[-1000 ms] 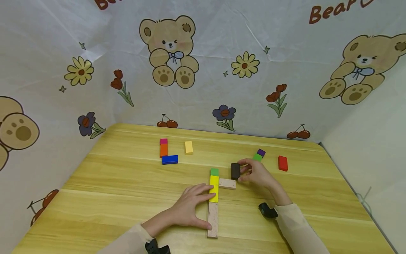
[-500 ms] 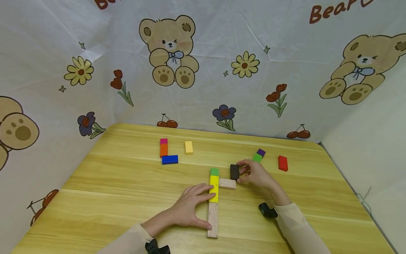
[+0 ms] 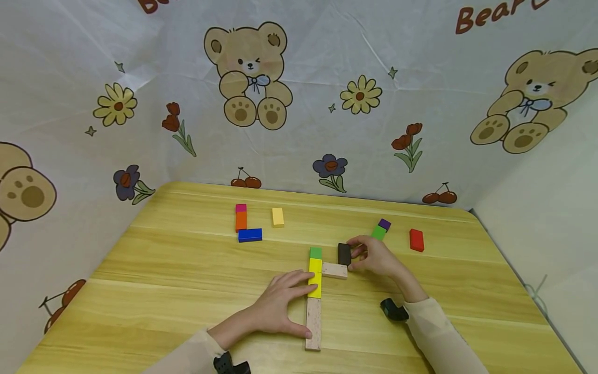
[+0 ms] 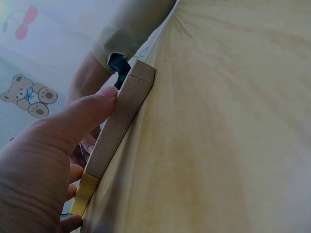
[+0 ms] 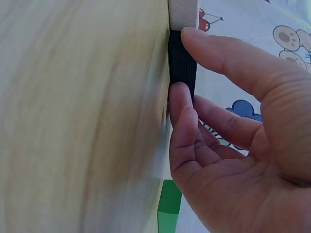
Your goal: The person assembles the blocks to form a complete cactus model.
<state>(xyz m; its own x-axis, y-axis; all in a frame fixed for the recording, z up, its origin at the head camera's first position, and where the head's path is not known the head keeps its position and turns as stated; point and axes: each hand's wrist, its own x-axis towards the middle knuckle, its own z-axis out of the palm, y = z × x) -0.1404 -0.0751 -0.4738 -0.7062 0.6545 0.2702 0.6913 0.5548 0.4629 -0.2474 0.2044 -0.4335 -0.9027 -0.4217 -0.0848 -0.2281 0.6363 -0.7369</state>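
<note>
right hand (image 3: 374, 257) pinches black block (image 3: 344, 253), touching the plain wooden block (image 3: 334, 270).

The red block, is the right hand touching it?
No, the red block lies apart on the table while the right hand holds the black block.

Both arms wear long, thin sleeves of a pale cream colour, which end at the wrists. A small black device sits on each wrist, one by the left hand (image 3: 280, 306) and one by the right hand (image 3: 376, 257). The hands are bare.
</note>
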